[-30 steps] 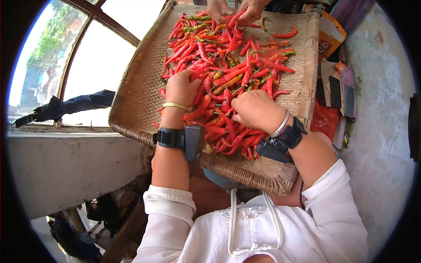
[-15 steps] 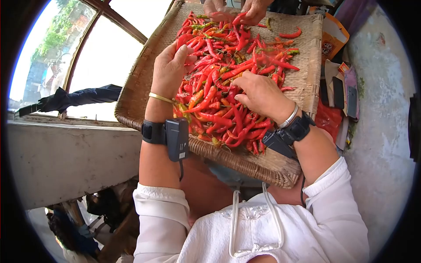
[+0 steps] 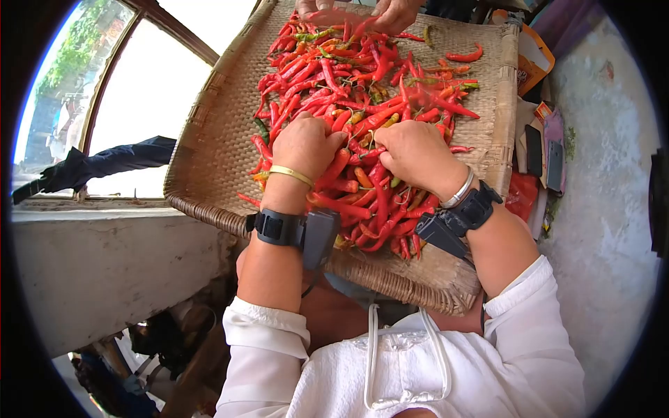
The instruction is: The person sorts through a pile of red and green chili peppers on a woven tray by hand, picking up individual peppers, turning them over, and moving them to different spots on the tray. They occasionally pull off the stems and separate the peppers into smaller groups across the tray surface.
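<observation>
Red chili peppers (image 3: 376, 202), with a few orange and green ones among them, lie heaped in a shallow woven basket (image 3: 209, 164). Over the middle of the heap, my left hand (image 3: 304, 150) is closed, thumb against the fingers, on a red chili pepper (image 3: 336, 167) that shows below the thumb. Close by on the right, my right hand (image 3: 416, 152) pinches at the end of a small red chili pepper (image 3: 368, 154). Its curled fingers are partly hidden. Both wrists wear bracelets and black strapped devices.
Another person's hands (image 3: 390, 14) hold peppers at the basket's far edge. To the left are a window ledge (image 3: 118, 216) and a dark folded umbrella (image 3: 118, 161). Phones (image 3: 555, 164) and an orange box (image 3: 533, 59) stand right of the basket, beside a wall.
My left hand has moved down and right from the heap's left side, closer to my right hand. My right hand has shifted slightly. The basket appears lower and further left.
</observation>
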Motion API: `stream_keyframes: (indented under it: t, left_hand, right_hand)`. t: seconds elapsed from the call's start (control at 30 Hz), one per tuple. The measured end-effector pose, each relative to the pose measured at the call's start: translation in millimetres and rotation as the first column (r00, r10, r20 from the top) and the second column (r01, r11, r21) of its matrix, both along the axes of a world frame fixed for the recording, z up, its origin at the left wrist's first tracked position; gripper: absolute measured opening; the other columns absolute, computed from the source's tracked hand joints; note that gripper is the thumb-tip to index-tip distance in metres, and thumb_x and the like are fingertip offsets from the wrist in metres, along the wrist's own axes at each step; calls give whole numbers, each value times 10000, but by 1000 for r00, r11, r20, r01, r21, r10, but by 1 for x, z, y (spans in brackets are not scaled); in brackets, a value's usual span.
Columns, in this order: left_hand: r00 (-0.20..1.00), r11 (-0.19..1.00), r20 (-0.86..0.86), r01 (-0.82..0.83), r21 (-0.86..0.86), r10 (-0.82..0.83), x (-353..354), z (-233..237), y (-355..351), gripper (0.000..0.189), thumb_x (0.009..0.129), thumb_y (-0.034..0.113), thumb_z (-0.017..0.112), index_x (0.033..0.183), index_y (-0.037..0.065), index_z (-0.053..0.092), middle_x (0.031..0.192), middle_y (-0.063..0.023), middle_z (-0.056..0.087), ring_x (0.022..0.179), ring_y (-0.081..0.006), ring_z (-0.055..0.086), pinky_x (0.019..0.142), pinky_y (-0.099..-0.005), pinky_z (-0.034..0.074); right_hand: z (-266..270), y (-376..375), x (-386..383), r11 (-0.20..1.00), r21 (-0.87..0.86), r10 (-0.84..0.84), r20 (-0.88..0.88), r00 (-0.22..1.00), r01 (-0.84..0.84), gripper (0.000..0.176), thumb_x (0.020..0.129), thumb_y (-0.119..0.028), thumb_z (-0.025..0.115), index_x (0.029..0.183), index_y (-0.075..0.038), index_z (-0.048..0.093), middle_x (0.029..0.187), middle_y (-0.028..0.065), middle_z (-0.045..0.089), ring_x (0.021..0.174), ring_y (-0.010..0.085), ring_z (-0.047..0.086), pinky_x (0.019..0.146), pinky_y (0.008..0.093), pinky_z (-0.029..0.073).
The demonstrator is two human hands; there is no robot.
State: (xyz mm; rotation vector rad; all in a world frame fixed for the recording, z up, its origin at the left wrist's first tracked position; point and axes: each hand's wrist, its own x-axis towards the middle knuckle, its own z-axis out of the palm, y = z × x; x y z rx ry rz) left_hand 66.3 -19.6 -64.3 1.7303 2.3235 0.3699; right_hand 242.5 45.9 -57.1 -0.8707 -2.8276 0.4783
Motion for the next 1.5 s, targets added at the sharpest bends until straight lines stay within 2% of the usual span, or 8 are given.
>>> stream_keyframes:
  t: [0.43, 0.57, 0.73, 0.8, 1.03, 1.1, 1.27, 1.5]
  left_hand:
    - [899, 998, 436, -48, 33, 29, -22, 22, 0, 134, 763, 123, 607, 755, -7, 579, 617, -23, 570, 543, -85, 527, 523, -247, 441]
    - [598, 960, 802, -223, 167, 0, -18, 21, 5, 84, 843, 94, 579, 792, 33, 552, 649, 28, 551, 528, -23, 462, 463, -166, 367]
    - [371, 983, 926, -134, 126, -68, 0, 27, 7, 96, 814, 82, 608, 775, 8, 562, 662, 7, 575, 580, -36, 502, 493, -189, 409]
    - [421, 991, 899, 3, 135, -123, 5, 20, 9, 92, 819, 79, 606, 785, 10, 555, 652, 9, 570, 571, -36, 499, 477, -195, 404]
    - [647, 977, 732, 128, 172, -214, 16, 10, 10, 151, 835, 144, 605, 887, 3, 616, 734, -13, 605, 639, -131, 558, 586, -278, 465]
    - [948, 924, 88, 272, 271, -305, 16, 2, 14, 177, 785, 174, 618, 890, 32, 627, 792, -83, 628, 727, -262, 586, 678, -352, 472]
    - [950, 941, -62, 312, 130, -307, 25, -12, 18, 232, 739, 210, 619, 908, 52, 619, 871, -128, 586, 893, -305, 540, 780, -392, 450]
    - [955, 965, -138, 255, -59, -261, 31, -14, 29, 213, 732, 249, 620, 821, 57, 641, 830, -121, 596, 859, -295, 562, 755, -391, 465]
  right_hand:
    - [33, 48, 27, 627, -779, -520, -400, 755, 20, 321, 925, -302, 448, 908, -14, 590, 657, 10, 557, 524, 54, 526, 482, 183, 430]
    - [9, 65, 25, 941, -30, -339, -94, 936, 337, 395, 896, -353, 487, 1059, 0, 555, 689, 20, 569, 581, 62, 552, 483, 197, 435]
    - [23, 29, 5, 582, -813, -404, -294, 866, -4, 301, 864, -277, 562, 990, -4, 561, 646, 3, 564, 574, 58, 559, 465, 195, 430]
    - [20, 24, 3, 287, -925, -454, -360, 815, -249, 222, 849, -234, 588, 948, -36, 566, 633, -9, 558, 523, 44, 531, 440, 172, 406]
    - [27, 37, 20, 468, -878, -476, -154, 866, 101, 161, 856, -214, 562, 838, -54, 570, 630, -15, 557, 486, 30, 494, 416, 162, 379]
    - [30, 49, 32, 505, -857, -500, -198, 843, 98, 166, 858, -219, 553, 814, -60, 572, 626, -19, 557, 483, 31, 493, 420, 165, 381]
    - [12, 80, 40, 412, -876, -870, -460, 177, -253, 263, 866, -268, 563, 949, -22, 525, 809, 63, 605, 667, 127, 578, 616, 248, 482]
    - [6, 70, 38, 174, -929, -860, -305, 409, -326, 218, 895, -218, 520, 1009, -36, 482, 927, 113, 599, 783, 190, 612, 649, 305, 508]
